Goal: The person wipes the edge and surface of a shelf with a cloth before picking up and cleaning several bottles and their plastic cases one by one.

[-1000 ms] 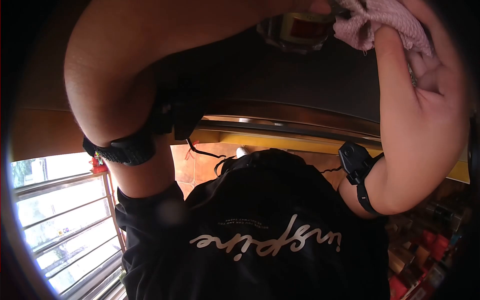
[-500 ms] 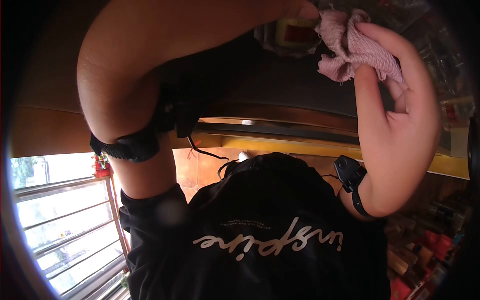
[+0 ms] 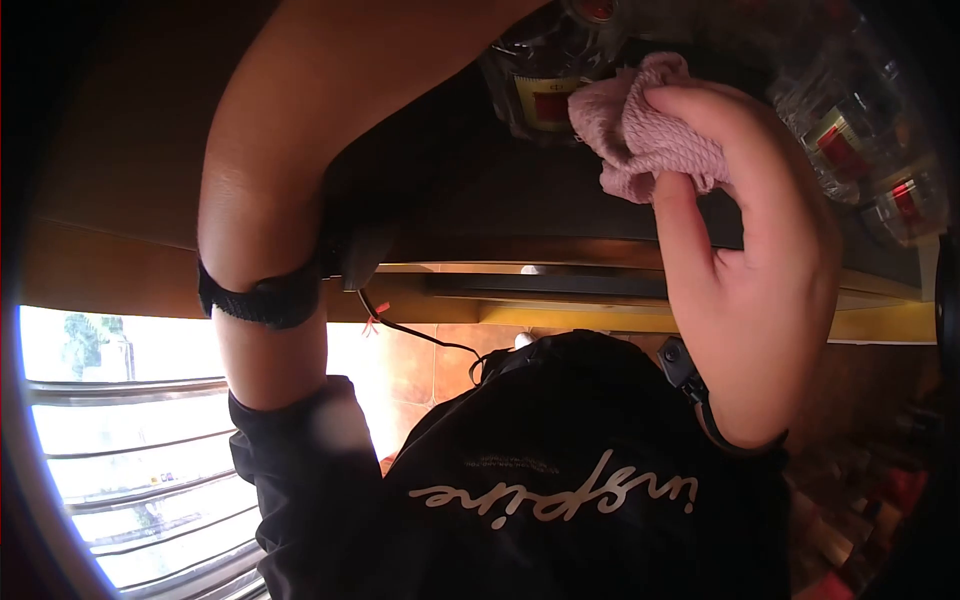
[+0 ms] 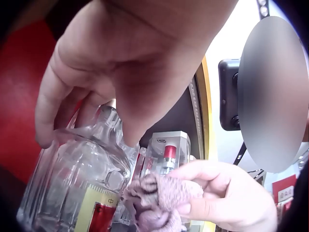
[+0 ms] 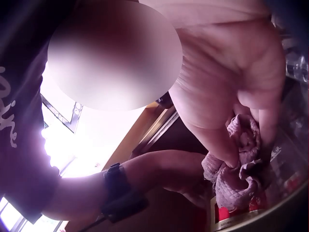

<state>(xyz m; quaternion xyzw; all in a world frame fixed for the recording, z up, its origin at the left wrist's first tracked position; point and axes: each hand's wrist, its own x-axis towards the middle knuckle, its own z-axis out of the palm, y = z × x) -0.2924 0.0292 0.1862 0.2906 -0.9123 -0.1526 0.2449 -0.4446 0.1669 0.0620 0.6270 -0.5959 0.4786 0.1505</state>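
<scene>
A clear glass bottle (image 4: 63, 179) with a cream and red label stands at the lower left of the left wrist view. My left hand (image 4: 120, 72) comes over its top from above, fingers and thumb curled round the neck and shoulder. In the head view that hand is out of frame, and the bottle's label (image 3: 550, 100) shows beside the cloth. My right hand (image 3: 770, 210) pinches a crumpled pink cloth (image 3: 640, 130) between thumb and fingers. The cloth lies close against the bottle's side and overlaps the label in the right wrist view.
More clear bottles or packs with red labels (image 3: 840, 145) stand to the right on the dark surface. Behind the cloth is a clear boxed bottle (image 4: 169, 152) with a red cap. The dark surface's front edge (image 3: 500, 250) runs before the person's black shirt (image 3: 560, 430).
My right hand has moved left and down in the head view with the cloth, toward the bottle's side. The left forearm has shifted right, and more bottles show at the right.
</scene>
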